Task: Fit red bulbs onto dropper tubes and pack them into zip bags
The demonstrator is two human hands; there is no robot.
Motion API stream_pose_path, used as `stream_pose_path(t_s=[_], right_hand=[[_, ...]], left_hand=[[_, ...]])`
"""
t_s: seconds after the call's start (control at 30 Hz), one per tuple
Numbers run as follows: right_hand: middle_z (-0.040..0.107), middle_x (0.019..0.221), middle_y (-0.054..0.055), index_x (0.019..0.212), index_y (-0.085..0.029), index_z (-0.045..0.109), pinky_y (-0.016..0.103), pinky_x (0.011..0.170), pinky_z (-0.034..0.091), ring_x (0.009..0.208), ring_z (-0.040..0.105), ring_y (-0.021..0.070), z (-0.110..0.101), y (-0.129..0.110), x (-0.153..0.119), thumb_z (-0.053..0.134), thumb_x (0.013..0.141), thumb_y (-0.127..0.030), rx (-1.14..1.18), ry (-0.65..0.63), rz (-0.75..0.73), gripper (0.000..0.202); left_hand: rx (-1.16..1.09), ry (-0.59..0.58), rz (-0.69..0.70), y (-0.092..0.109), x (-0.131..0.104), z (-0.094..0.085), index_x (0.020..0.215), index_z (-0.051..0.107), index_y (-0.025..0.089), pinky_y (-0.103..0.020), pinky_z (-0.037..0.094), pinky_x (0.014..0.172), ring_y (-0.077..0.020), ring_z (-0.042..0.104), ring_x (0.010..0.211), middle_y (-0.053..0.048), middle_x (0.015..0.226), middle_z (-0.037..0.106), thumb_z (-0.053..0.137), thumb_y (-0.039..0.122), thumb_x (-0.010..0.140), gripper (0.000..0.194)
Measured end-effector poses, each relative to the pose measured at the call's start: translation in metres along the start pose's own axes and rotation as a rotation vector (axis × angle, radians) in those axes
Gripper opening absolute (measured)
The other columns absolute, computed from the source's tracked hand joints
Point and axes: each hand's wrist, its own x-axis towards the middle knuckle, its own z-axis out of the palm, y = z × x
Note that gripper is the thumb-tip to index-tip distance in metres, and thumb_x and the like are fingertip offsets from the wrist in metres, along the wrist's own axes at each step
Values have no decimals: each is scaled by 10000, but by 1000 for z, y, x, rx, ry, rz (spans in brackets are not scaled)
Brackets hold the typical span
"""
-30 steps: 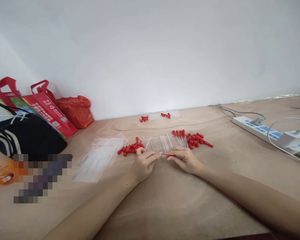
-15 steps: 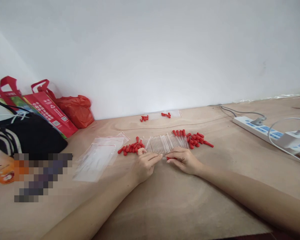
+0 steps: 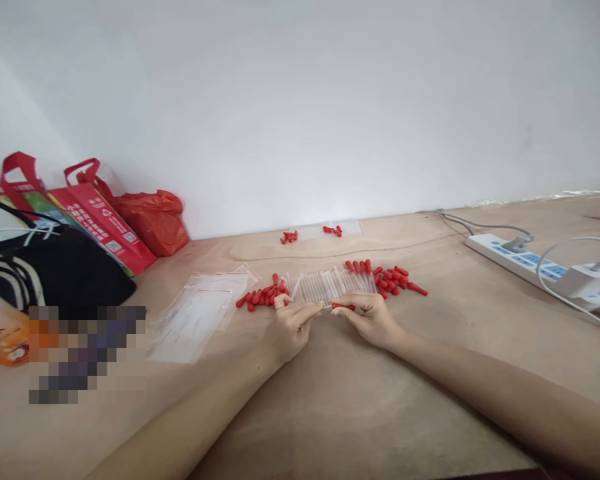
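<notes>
Over at the left of the worktop (image 3: 300, 413), a black bag (image 3: 87, 273) slumps before a red carrier bag (image 3: 97, 217). Next come flat clear bags (image 3: 195, 323), then a heap of red bulbs (image 3: 266, 294) beside the left hand (image 3: 291, 328), its narrow grip pinching a thin clear tube (image 3: 327, 307). Behind both hands lies a row of tubes (image 3: 316, 287). The right hand (image 3: 373, 321) grips a red bulb (image 3: 341, 307) at the tube's end; whether they're joined I can't tell. Beyond sit a pile of red bulbs (image 3: 392, 280) and a power strip (image 3: 497, 252).
</notes>
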Motion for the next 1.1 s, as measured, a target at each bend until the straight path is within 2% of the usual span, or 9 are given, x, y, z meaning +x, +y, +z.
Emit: stream_pose_path(t_s=[0.17, 0.4, 0.57, 0.87, 1.0, 1.1], right_hand=[[664, 788, 35, 867, -218, 654, 257, 638, 479, 702, 606, 143, 1, 1, 1, 566, 764, -274, 34, -2, 26, 146], [640, 708, 39, 815, -182, 638, 233, 606, 457, 646, 578, 123, -4, 2, 0, 534, 787, -263, -99, -125, -138, 135], [615, 700, 44, 831, -168, 617, 222, 598, 445, 642, 558, 120, -5, -2, 1, 513, 796, -243, -181, -187, -163, 133], [620, 707, 38, 784, -164, 615, 224, 610, 442, 651, 563, 120, -1, -5, 3, 518, 790, -248, -133, -208, -58, 129], [654, 751, 35, 795, -183, 635, 228, 608, 453, 661, 590, 126, -3, -1, 3, 545, 775, -297, -42, -144, 61, 146], [657, 766, 37, 858, -187, 634, 246, 634, 449, 689, 585, 135, -9, 3, 2, 555, 772, -309, -68, -148, 23, 169]], left_hand=[[19, -3, 11, -2, -1, 0, 942, 561, 203, -329, 251, 690, -103, 625, 659, 5, 785, 695, 445, 103, 821, 195], [113, -63, 96, -3, -5, -2, 937, 570, 200, -333, 236, 669, -110, 609, 637, -3, 806, 695, 424, 47, 785, 261], [148, -45, 120, 1, -4, -2, 923, 574, 185, -345, 248, 688, -111, 597, 606, -9, 808, 695, 409, 18, 761, 285], [159, -19, 109, 5, -2, 0, 896, 588, 184, -365, 270, 760, -112, 598, 598, -9, 785, 693, 406, 37, 779, 261], [182, 9, 58, 1, -2, -3, 894, 589, 196, -359, 253, 772, -116, 593, 634, 15, 725, 682, 463, 150, 824, 151], [228, 0, 32, -1, -2, -7, 844, 599, 197, -360, 244, 759, -121, 569, 619, 26, 628, 652, 480, 221, 831, 123]])
